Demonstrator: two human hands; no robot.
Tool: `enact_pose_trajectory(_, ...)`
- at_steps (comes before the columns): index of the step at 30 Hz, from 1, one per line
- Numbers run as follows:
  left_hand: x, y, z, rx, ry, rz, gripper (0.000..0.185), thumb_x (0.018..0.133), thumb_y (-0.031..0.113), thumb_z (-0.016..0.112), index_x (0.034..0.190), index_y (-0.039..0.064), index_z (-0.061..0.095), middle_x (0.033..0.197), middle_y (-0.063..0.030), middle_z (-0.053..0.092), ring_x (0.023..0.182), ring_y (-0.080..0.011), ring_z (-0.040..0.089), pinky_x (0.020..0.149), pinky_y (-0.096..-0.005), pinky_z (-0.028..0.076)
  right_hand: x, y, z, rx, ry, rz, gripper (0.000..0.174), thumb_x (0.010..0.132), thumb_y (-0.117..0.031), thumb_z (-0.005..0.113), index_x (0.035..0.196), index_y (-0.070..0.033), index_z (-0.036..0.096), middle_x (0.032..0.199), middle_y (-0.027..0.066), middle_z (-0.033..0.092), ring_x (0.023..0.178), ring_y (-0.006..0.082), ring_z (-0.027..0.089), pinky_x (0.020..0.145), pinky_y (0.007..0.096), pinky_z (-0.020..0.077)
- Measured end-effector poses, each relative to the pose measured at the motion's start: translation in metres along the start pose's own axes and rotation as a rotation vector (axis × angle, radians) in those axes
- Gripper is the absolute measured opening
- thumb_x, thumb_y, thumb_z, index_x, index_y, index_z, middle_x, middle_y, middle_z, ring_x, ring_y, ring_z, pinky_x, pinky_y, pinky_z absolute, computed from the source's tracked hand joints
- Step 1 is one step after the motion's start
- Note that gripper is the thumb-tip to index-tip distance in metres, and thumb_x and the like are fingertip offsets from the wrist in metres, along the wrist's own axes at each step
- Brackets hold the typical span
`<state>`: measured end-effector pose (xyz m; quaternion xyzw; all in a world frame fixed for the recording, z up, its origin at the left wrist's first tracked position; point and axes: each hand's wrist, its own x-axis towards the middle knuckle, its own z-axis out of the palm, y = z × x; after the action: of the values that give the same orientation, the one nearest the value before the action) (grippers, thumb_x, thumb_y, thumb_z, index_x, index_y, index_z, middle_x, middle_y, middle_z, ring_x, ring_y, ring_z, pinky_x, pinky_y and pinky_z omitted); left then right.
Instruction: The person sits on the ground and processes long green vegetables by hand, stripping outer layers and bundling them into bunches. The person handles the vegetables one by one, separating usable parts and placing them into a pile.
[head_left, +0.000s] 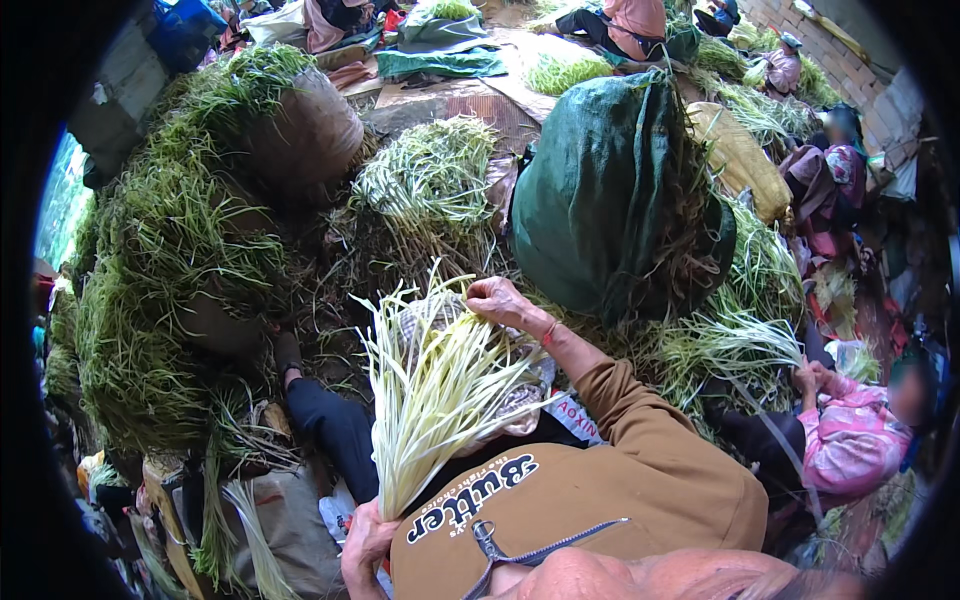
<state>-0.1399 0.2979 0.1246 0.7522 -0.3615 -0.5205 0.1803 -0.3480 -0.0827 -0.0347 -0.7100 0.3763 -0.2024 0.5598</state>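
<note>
My left hand (367, 546), low in the view beside my brown top, is closed around the base of a bundle of pale yellow-green leafy stalks (442, 390), which look like blanched chives. The stalks fan out away from me across my lap. At the far end of the fan, my right hand (498, 301) has its fingers pinched together on yellowish leaf tips. A checked cloth (517, 401) lies under the bundle, partly covered by it. A plastic bag bearing writing (576, 418) shows beneath my right forearm.
A large green sack (592, 202) stands ahead to the right. Heaped greens (165, 300) rise on the left, and another pile (435, 172) lies ahead. At right, a person in pink (855, 435) holds a bunch of stalks (750, 341). Loose stalks (259, 540) lie on sacking (292, 517).
</note>
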Motion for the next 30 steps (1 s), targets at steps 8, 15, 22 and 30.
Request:
enact_pose_trajectory(8,-0.001,-0.012,0.006,-0.051,-0.012,0.034,0.031,0.080,0.013,0.074,0.109,0.001,0.069,0.090,-0.0062,0.072,0.078,-0.0104,0.064,0.071,-0.0299,0.052,0.015,0.045,0.006,-0.305,0.195,0.177,0.033,0.078,-0.035,0.063,0.092,-0.007,0.076,0.086,0.0172,0.072,0.081,0.0312,0.070,0.075,0.0406,0.0538)
enact_pose_trajectory(15,-0.001,-0.028,0.010,-0.183,-0.037,0.074,0.031,0.079,0.012,0.075,0.108,0.001,0.070,0.092,-0.0058,0.072,0.081,-0.0105,0.064,0.072,-0.0297,0.052,0.005,0.097,0.001,-0.309,0.162,0.151,0.037,0.074,-0.036,0.066,0.089,-0.003,0.075,0.082,0.0192,0.071,0.076,0.0320,0.070,0.074,0.0407,0.0538)
enact_pose_trajectory(22,-0.014,-0.032,-0.006,-0.652,0.081,-0.001,0.035,0.074,0.006,0.076,0.106,-0.003,0.067,0.084,-0.0057,0.069,0.070,-0.0128,0.062,0.064,-0.0280,0.051,-0.066,0.211,-0.025,-0.301,0.471,0.553,0.026,0.073,-0.030,0.068,0.078,-0.004,0.072,0.075,0.0162,0.070,0.066,0.0243,0.067,0.063,0.0389,0.0515)
enact_pose_trajectory(30,-0.023,-0.005,-0.127,-0.962,0.545,0.439,0.034,0.096,0.022,0.050,0.122,0.000,0.053,0.062,0.0012,0.046,0.050,-0.0074,0.046,0.045,-0.0258,0.045,-0.190,0.239,-0.017,-0.419,0.424,0.642,0.033,0.080,-0.036,0.071,0.083,-0.003,0.072,0.078,0.0170,0.071,0.076,0.0286,0.070,0.069,0.0416,0.0530)
